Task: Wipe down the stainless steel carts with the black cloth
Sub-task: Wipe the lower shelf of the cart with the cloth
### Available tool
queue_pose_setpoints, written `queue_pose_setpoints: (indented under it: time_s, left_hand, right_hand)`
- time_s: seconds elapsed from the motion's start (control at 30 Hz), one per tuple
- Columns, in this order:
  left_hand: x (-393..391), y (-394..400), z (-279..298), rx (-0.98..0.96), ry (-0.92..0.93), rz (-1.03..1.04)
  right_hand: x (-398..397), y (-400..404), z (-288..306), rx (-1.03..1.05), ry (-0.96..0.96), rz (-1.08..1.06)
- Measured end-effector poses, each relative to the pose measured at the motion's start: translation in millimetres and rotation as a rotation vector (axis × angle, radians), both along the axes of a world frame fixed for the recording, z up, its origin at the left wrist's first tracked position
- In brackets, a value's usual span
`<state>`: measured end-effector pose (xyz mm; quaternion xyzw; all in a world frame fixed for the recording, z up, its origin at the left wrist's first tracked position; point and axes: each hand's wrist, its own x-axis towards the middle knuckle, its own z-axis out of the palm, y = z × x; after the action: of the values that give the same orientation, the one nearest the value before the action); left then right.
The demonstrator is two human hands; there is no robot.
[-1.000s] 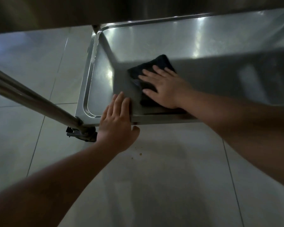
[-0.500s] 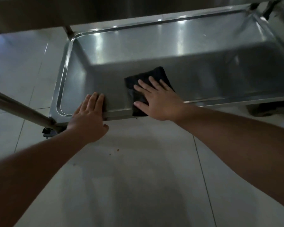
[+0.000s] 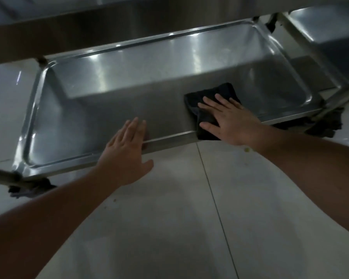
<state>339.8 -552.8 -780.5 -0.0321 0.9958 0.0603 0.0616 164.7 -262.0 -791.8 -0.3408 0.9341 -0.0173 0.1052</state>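
Head view: right hand (image 3: 232, 121) presses flat on the black cloth (image 3: 212, 109), right of centre on the cart shelf (image 3: 109, 109); left hand (image 3: 127, 150), fingers straight, rests on its near rim.

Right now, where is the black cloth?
In the head view, the black cloth lies on the right part of the cart shelf, draped over its near edge, under the flat right hand.

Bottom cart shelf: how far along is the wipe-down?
Done: cannot tell; the stainless steel bottom shelf shows no clear wiped streak. In hand: right hand presses the folded black cloth flat near the shelf's right end; left hand braces the front rim. Left: the right corner, and the second cart behind.
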Motion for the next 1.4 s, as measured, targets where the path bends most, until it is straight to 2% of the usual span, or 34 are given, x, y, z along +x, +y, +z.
queue_pose_setpoints:
  time_s: [0.13,0.3,0.47,0.67,0.77,0.97,1.17,1.27,1.4]
  left_hand:
    - [-23.7,56.2,-9.2,0.031,0.022,-0.090]
    - [-49.7,98.0,-19.6,-0.013,0.021,-0.106]
    - [-49.4,102.1,-28.2,-0.013,0.009,-0.059]
    - [-50.0,98.6,-34.0,-0.017,0.016,-0.065]
    - [-50.4,101.0,-35.0,-0.018,0.016,-0.053]
    - [-52.1,101.3,-28.7,0.002,-0.047,-0.050]
    - [-59.9,97.4,-17.7,0.079,-0.183,-0.039]
    - [-65.0,89.0,-5.7,0.162,-0.254,-0.056]
    - [-58.1,76.4,12.1,0.277,-0.229,-0.003]
  right_hand:
    - [-24.9,53.4,0.9,0.009,-0.006,-0.197]
    - [-54.7,105.6,2.2,0.027,-0.020,-0.424]
    - [-84.2,133.5,1.3,0.038,-0.013,-0.569]
    - [-125.2,128.4,-4.5,0.013,0.032,-0.698]
    - [-130.9,102.1,-4.4,0.003,0.033,-0.638]
    - [-87.5,34.3,7.7,0.000,-0.089,-0.233]
    - [-20.1,35.9,6.0,0.124,-0.114,0.150]
    - [1.5,38.3,7.7,0.110,-0.069,0.159]
    - [31.6,28.3,12.6,0.060,-0.064,0.102]
